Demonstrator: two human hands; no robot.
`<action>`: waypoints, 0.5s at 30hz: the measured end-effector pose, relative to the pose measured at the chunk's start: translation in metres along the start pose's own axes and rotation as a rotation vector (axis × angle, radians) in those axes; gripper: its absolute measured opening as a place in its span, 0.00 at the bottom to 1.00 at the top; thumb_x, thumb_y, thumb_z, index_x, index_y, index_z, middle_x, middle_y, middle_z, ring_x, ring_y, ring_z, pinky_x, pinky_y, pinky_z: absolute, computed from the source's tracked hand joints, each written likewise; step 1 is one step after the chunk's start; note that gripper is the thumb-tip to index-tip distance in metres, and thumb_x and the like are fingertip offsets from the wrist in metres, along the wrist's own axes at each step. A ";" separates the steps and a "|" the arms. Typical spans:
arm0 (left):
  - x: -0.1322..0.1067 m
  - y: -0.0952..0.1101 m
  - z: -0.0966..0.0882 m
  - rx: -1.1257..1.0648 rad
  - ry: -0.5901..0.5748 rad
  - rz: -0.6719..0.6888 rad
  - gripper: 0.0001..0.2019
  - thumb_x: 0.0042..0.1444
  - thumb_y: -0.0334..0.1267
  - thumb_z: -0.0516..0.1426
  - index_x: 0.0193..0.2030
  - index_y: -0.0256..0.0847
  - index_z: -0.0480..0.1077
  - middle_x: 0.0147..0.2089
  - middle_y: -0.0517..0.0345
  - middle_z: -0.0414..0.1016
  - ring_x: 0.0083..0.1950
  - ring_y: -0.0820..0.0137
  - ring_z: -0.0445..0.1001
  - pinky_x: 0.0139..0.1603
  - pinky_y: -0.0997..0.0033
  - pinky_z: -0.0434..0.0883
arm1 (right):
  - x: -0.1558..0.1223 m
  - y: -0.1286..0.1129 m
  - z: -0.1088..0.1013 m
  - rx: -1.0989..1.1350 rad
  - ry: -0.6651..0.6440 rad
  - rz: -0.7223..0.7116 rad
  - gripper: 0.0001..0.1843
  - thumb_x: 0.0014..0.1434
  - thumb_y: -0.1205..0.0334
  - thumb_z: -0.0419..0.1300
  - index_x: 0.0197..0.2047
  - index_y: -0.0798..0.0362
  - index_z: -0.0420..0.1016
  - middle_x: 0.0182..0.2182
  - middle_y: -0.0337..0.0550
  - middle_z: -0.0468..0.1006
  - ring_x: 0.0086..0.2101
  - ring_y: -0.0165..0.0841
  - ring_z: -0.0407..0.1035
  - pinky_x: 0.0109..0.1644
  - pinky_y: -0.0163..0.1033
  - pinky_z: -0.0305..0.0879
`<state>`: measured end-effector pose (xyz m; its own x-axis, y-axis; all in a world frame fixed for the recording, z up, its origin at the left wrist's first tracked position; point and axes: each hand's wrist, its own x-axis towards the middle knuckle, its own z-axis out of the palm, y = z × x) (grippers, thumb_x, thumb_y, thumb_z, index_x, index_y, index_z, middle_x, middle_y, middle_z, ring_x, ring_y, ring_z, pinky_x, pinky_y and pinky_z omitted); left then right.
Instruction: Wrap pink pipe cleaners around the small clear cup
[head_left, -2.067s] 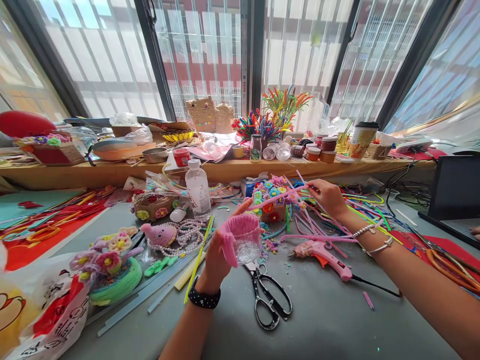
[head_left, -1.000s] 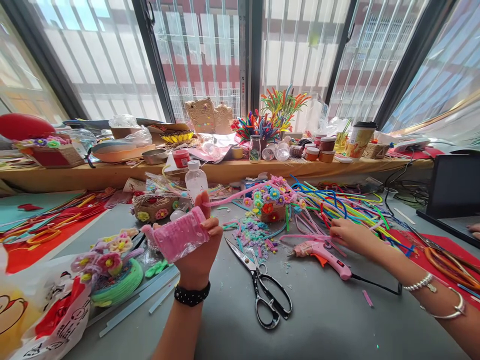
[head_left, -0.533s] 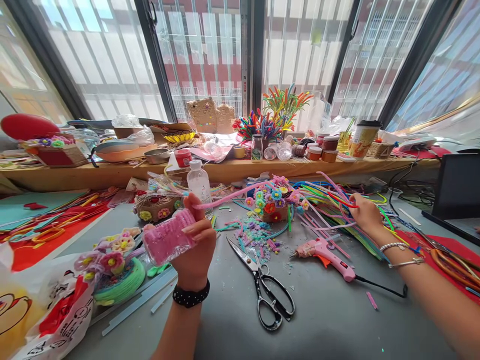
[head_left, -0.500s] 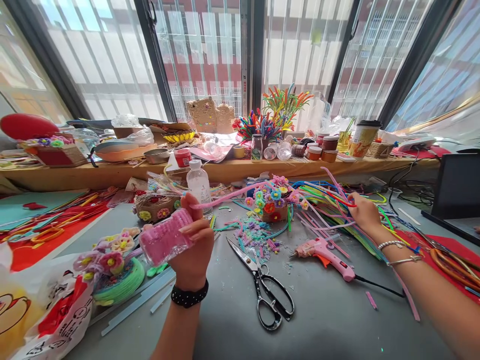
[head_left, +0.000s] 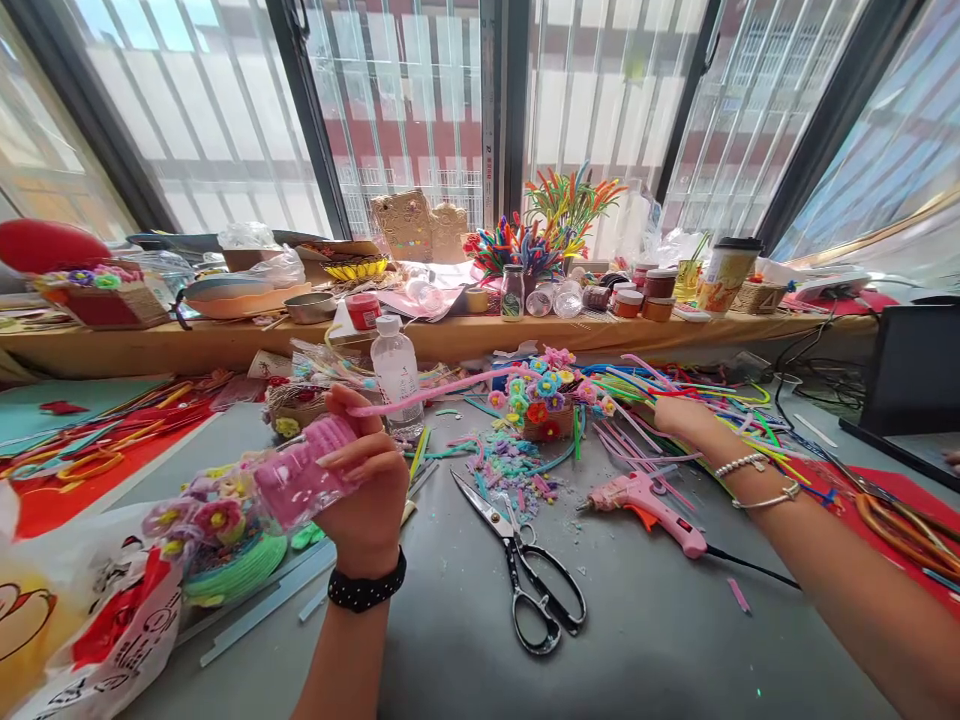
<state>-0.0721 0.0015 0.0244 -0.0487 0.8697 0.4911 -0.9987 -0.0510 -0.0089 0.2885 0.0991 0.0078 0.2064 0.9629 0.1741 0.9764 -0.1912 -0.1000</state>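
Note:
My left hand (head_left: 367, 490) is closed around a small clear container (head_left: 296, 485) wrapped in pink pipe cleaner. From its fingertips a long pink pipe cleaner (head_left: 450, 384) stretches right, towards the flower-covered basket (head_left: 551, 424). My right hand (head_left: 691, 425) is over loose coloured pipe cleaners (head_left: 637, 442) at the right; its fingers are turned away, so their grip is hidden. Between the hands, scissors (head_left: 516, 548) lie partly spread on the grey table. Just below my right hand rests a pink glue gun (head_left: 649, 503).
Cut pipe cleaner bits (head_left: 510, 462) are scattered at mid-table. A water bottle (head_left: 394, 375) stands behind my left hand. At left sit a green flower-topped piece (head_left: 236, 570), glue sticks (head_left: 262, 605) and a plastic bag (head_left: 112, 640). A dark screen (head_left: 911, 385) is at right.
My left hand has shifted left and slightly down with the pink-wrapped container. My right hand has moved left and lower over the pipe cleaners; the red one at its fingers no longer shows there.

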 end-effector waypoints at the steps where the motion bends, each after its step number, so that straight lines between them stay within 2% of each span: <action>1: -0.001 0.001 0.001 0.000 -0.001 0.000 0.18 0.49 0.32 0.59 0.47 0.41 0.63 0.46 0.61 0.76 0.25 0.86 0.74 0.24 0.94 0.68 | -0.005 -0.005 -0.004 -0.044 -0.055 0.047 0.17 0.61 0.58 0.55 0.52 0.55 0.66 0.49 0.47 0.70 0.44 0.36 0.69 0.45 0.47 0.68; 4: -0.001 0.002 0.002 -0.003 0.017 0.000 0.17 0.50 0.30 0.58 0.47 0.43 0.63 0.46 0.62 0.76 0.25 0.87 0.73 0.24 0.95 0.67 | -0.024 -0.024 -0.024 -0.155 -0.121 0.130 0.15 0.60 0.59 0.56 0.49 0.57 0.68 0.47 0.48 0.72 0.44 0.37 0.69 0.46 0.48 0.67; 5: -0.001 0.002 0.002 -0.001 0.024 -0.001 0.17 0.50 0.29 0.58 0.47 0.43 0.63 0.46 0.63 0.76 0.25 0.88 0.73 0.24 0.95 0.67 | -0.031 -0.032 -0.032 -0.172 -0.126 0.120 0.14 0.59 0.62 0.57 0.44 0.62 0.72 0.43 0.57 0.74 0.44 0.44 0.70 0.44 0.49 0.67; 7: -0.001 0.000 0.002 0.011 0.034 -0.005 0.16 0.50 0.30 0.59 0.46 0.43 0.63 0.45 0.64 0.76 0.25 0.88 0.73 0.23 0.95 0.66 | -0.045 -0.048 -0.048 -0.180 -0.126 0.064 0.12 0.56 0.62 0.59 0.39 0.64 0.75 0.39 0.63 0.76 0.43 0.50 0.71 0.41 0.49 0.66; 8: -0.001 -0.001 0.003 0.021 0.033 -0.009 0.16 0.50 0.30 0.60 0.46 0.43 0.64 0.45 0.64 0.76 0.24 0.88 0.73 0.23 0.95 0.66 | -0.052 -0.057 -0.055 -0.171 -0.115 0.012 0.14 0.56 0.60 0.59 0.41 0.62 0.75 0.38 0.62 0.77 0.43 0.50 0.71 0.40 0.47 0.66; 10: 0.000 -0.004 0.004 0.053 0.034 -0.019 0.14 0.50 0.31 0.60 0.44 0.41 0.65 0.45 0.63 0.77 0.24 0.88 0.72 0.22 0.95 0.66 | -0.066 -0.077 -0.062 -0.140 -0.065 -0.099 0.19 0.59 0.57 0.54 0.51 0.58 0.70 0.43 0.58 0.77 0.45 0.46 0.71 0.41 0.44 0.66; 11: -0.001 -0.006 0.005 0.079 0.039 -0.023 0.12 0.51 0.32 0.60 0.43 0.41 0.66 0.44 0.63 0.77 0.23 0.88 0.71 0.21 0.94 0.66 | -0.072 -0.087 -0.063 -0.106 -0.026 -0.189 0.23 0.60 0.57 0.53 0.57 0.53 0.63 0.46 0.53 0.76 0.46 0.42 0.70 0.42 0.41 0.65; 12: -0.001 -0.008 0.005 0.113 0.051 -0.028 0.11 0.51 0.33 0.59 0.42 0.40 0.67 0.44 0.63 0.77 0.22 0.88 0.71 0.21 0.93 0.65 | -0.077 -0.097 -0.063 -0.030 0.063 -0.350 0.27 0.60 0.58 0.54 0.61 0.53 0.57 0.47 0.51 0.75 0.45 0.41 0.71 0.41 0.39 0.65; 13: -0.001 -0.009 0.006 0.155 0.069 -0.038 0.09 0.51 0.35 0.60 0.40 0.40 0.69 0.43 0.62 0.77 0.21 0.87 0.70 0.20 0.92 0.65 | -0.080 -0.107 -0.061 0.025 0.102 -0.462 0.30 0.59 0.60 0.55 0.64 0.51 0.52 0.47 0.50 0.76 0.43 0.40 0.72 0.39 0.39 0.65; 15: -0.002 -0.012 0.005 0.254 0.114 -0.068 0.08 0.51 0.38 0.60 0.37 0.40 0.71 0.40 0.61 0.78 0.19 0.85 0.67 0.17 0.88 0.65 | -0.083 -0.124 -0.055 0.088 0.155 -0.553 0.32 0.58 0.64 0.55 0.64 0.51 0.51 0.45 0.50 0.77 0.38 0.40 0.73 0.34 0.38 0.64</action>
<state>-0.0600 -0.0019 0.0278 0.0021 0.9241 0.3822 -0.9642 -0.0995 0.2459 0.1537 0.0323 0.0596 -0.3197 0.8746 0.3644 0.9341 0.3553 -0.0333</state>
